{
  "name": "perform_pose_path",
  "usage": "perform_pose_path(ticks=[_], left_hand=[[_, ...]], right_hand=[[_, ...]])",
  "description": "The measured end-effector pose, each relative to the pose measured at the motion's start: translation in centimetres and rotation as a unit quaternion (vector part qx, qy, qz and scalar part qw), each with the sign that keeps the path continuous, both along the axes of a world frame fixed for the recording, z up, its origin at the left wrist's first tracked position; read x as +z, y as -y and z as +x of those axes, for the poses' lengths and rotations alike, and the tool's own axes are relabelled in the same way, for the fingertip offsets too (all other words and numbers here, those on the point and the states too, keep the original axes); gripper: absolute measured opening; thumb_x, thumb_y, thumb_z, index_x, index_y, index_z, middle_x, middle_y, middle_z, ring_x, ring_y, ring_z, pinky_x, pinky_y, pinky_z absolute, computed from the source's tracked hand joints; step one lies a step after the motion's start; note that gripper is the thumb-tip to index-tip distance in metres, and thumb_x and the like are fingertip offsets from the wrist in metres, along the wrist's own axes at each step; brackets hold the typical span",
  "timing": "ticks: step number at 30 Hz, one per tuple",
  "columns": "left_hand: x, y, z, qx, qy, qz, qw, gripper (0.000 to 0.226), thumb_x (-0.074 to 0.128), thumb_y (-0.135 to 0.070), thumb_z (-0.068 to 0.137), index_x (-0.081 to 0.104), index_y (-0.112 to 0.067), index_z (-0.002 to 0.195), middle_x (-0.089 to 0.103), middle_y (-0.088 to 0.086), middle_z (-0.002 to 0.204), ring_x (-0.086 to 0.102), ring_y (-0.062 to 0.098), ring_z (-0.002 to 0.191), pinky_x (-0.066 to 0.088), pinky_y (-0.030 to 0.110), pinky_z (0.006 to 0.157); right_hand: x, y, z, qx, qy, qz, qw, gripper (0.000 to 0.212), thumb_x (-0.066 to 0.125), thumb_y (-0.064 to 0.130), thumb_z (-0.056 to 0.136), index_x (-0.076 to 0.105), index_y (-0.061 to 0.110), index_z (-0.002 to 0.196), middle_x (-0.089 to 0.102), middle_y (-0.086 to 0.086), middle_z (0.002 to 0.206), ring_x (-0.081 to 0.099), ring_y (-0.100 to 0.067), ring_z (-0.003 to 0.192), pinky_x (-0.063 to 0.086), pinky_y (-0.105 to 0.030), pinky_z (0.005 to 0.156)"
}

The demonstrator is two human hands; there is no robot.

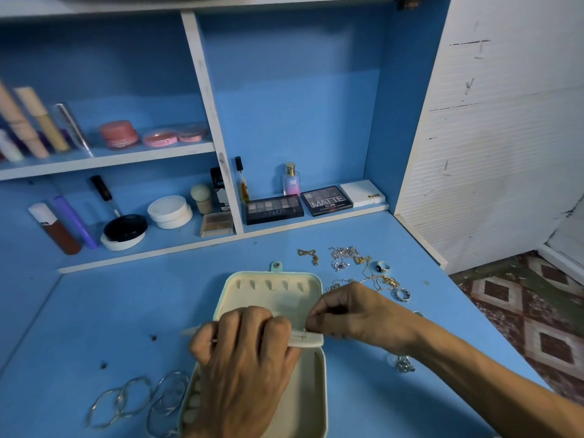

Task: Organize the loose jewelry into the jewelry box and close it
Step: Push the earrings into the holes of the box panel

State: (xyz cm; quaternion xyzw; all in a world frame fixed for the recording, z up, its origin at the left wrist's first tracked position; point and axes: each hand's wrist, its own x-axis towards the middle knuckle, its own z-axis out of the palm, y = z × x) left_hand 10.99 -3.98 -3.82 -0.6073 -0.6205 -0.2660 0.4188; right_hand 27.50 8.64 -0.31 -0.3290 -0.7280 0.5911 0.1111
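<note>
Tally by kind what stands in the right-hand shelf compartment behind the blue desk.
Black rectangular eyeshadow palettes: 2
Small glass bottles: 2
Flat white box: 1
Total: 5

On the shelf at the back, the dark eyeshadow palette (274, 209) on the left reads "NUDES", and the one beside it (326, 200) reads "MATTE", with a smaller line beneath that starts with "10" and is otherwise too blurred to read. The white box (362, 193) carries "NUDE" along its edge, and the small perfume bottle (291, 181) shows "SB".
</note>
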Motion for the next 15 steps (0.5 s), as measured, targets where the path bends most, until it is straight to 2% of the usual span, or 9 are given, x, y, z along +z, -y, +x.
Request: perform_pose_path(ticks=[7, 9, 12, 14, 15], left_hand=[[0.1, 0.0, 0.0, -0.004, -0.003, -0.002, 1.0, 0.045, 0.085, -0.036, 0.071, 0.045, -0.022, 0.087, 0.058, 0.001, 0.075, 0.045, 0.025, 0.079, 0.027, 0.042, 0.075], [0.1, 0.0, 0.0, -0.004, -0.002, -0.003, 1.0, 0.045, 0.085, -0.037, 0.073, 0.045, -0.022, 0.087, 0.058, 0.001, 0.076, 0.045, 0.025, 0.079, 0.027, 0.042, 0.075], [0.1, 0.0, 0.0, -0.004, 0.0, 0.001, 1.0, 0.044, 0.084, -0.037, 0.074, 0.044, -0.022, 0.086, 0.058, 0.001, 0.075, 0.045, 0.025, 0.079, 0.027, 0.042, 0.075], [0.1, 0.0, 0.0, -0.005, -0.001, 0.0, 1.0, 0.045, 0.085, -0.036, 0.073, 0.044, -0.022, 0.086, 0.058, 0.001, 0.075, 0.045, 0.025, 0.079, 0.026, 0.041, 0.075], [0.1, 0.0, 0.0, -0.006, -0.002, -0.002, 1.0, 0.045, 0.085, -0.036, 0.073, 0.044, -0.022, 0.086, 0.058, 0.001, 0.075, 0.044, 0.024, 0.079, 0.026, 0.041, 0.075]], right_hand=[[0.1, -0.7, -0.1, 0.043, 0.012, 0.036, 0.998, 0.012, 0.066, 0.011, 0.092, 0.077, 0.01, 0.097, 0.073, -0.017, 0.096, 0.056, -0.009, 0.078, 0.046, -0.018, 0.068], [0.1, -0.8, -0.2, 0.058, 0.019, 0.064, 0.996, 0.011, 0.067, 0.013, 0.092, 0.077, 0.012, 0.095, 0.074, -0.012, 0.091, 0.057, -0.007, 0.075, 0.046, -0.02, 0.069], [0.6, -1.1, -0.5, 0.091, 0.032, 0.104, 0.99, 0.008, 0.069, 0.014, 0.093, 0.076, 0.016, 0.09, 0.07, 0.011, 0.077, 0.057, 0.003, 0.068, 0.044, -0.013, 0.067], [1.1, -1.5, -0.7, 0.115, 0.045, 0.122, 0.985, 0.009, 0.069, 0.015, 0.092, 0.075, 0.019, 0.088, 0.068, 0.013, 0.073, 0.058, 0.003, 0.067, 0.043, -0.013, 0.065], [1.3, -1.7, -0.8, 0.128, 0.05, 0.128, 0.982, 0.008, 0.069, 0.014, 0.092, 0.075, 0.019, 0.089, 0.069, 0.009, 0.074, 0.058, 0.001, 0.068, 0.045, -0.015, 0.065]])
